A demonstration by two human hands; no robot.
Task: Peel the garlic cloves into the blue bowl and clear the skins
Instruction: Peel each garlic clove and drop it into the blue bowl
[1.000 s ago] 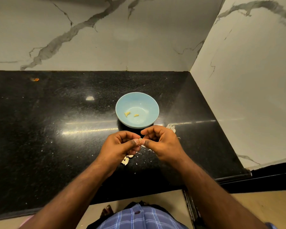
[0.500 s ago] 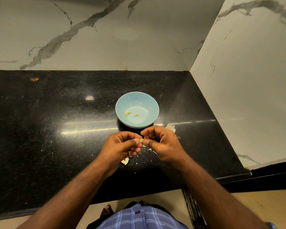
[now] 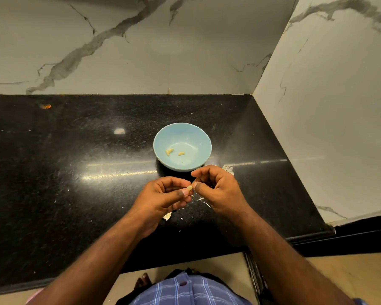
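Nearest, at 6 o'clock, a checked shirt (image 3: pixel 185 291) and two bare forearms lead up to the hands. Left hand (image 3: pixel 163 198) and right hand (image 3: pixel 218 190) meet just short of the bowl, fingers curled, both pinching one small clove (image 3: pixel 189 188) between thumb tips and fingertips. Skins (image 3: pixel 204 202) lie scattered on the black surface (image 3: pixel 75 183) under and beside the hands, with a larger flake (image 3: pixel 167 216) at 7 o'clock of the clove and another piece (image 3: pixel 228 168) at 1 o'clock, by the right knuckles. Beyond, at 12 o'clock of the hands, sits the blue bowl (image 3: pixel 161 137), holding two peeled cloves (image 3: pixel 169 151) left of its centre. An orange speck (image 3: pixel 45 106) lies far off at 10 o'clock, near the marble wall (image 3: pixel 119 51).

To peel well, I judge it best to hold the clove steady in one hand, catch the loose edge of skin with a thumbnail, strip it lengthwise, then drop the clove over the rim so the flakes fall outside the bowl.

No brand, label or writing shows anywhere.
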